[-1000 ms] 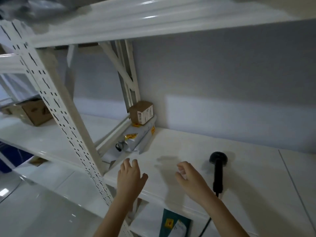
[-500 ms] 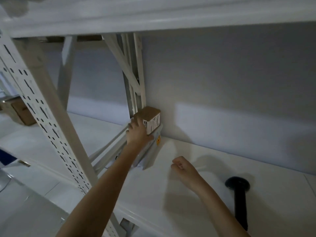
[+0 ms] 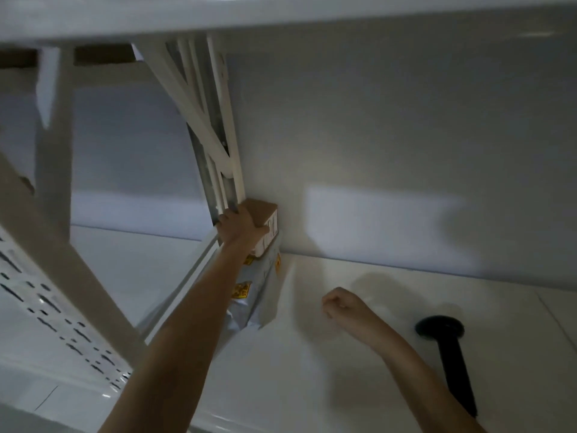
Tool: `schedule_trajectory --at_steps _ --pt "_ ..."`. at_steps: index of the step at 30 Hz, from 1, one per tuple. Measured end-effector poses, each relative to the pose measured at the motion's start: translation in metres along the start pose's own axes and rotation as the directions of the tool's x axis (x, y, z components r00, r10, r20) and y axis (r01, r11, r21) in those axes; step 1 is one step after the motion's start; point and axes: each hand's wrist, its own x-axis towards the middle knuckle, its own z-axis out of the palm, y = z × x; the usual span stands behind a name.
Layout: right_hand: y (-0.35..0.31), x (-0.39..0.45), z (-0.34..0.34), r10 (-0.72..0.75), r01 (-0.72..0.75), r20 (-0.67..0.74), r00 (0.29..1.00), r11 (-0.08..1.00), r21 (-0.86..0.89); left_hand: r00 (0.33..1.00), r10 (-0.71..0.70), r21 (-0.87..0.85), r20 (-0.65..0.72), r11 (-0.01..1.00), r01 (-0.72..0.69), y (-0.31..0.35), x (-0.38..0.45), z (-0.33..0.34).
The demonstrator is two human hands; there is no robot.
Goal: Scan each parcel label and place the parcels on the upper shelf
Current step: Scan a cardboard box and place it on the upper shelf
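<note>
- Parcels are stacked at the back left corner of the white shelf (image 3: pixel 359 354), against the wall beside the shelf's rear upright post (image 3: pixel 226 170).
- The grey mailer bags (image 3: pixel 260 295) are seen lying at the bottom of the stack, with yellow marks on them.
- The small cardboard box (image 3: pixel 260 209) is set on top of the bags and is gripped by the left hand (image 3: pixel 239 225), fingers curled over its top and left side.
- The black scanner (image 3: pixel 449 348) is laid on the shelf well to the right of the box, untouched.
- The right hand (image 3: pixel 342 304) is held between box and scanner, curled into a loose fist with nothing in it.
</note>
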Motion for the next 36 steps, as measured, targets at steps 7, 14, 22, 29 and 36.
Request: schedule_trajectory --at_steps 7,14,22,29,36 --pt "-0.014 -0.006 0.011 0.047 0.032 -0.190 0.981 0.920 0.391 0.987 0.156 -0.836 0.036 0.546 -0.055 0.006 -0.062 -0.006" --pt "-0.010 -0.040 -0.016 0.019 0.141 -0.283 0.959 0.834 0.534 0.935 0.329 -0.977 0.132 0.201 0.067 0.031 -0.155 0.010" --pt "0.017 -0.088 -0.072 0.027 0.161 -0.436 0.900 0.907 0.389 0.749 0.532 -0.914 0.395 0.308 0.263 0.056 -0.193 0.013" --pt "0.079 -0.116 -0.119 0.099 0.143 -0.662 0.743 0.943 0.302 0.762 0.546 -0.937 0.350 0.188 0.295 0.099 -0.223 0.030" --pt "0.140 -0.102 -0.112 0.312 -0.265 -0.307 0.899 0.946 0.186 0.817 0.458 -0.937 0.349 0.160 0.310 0.118 -0.250 0.040"
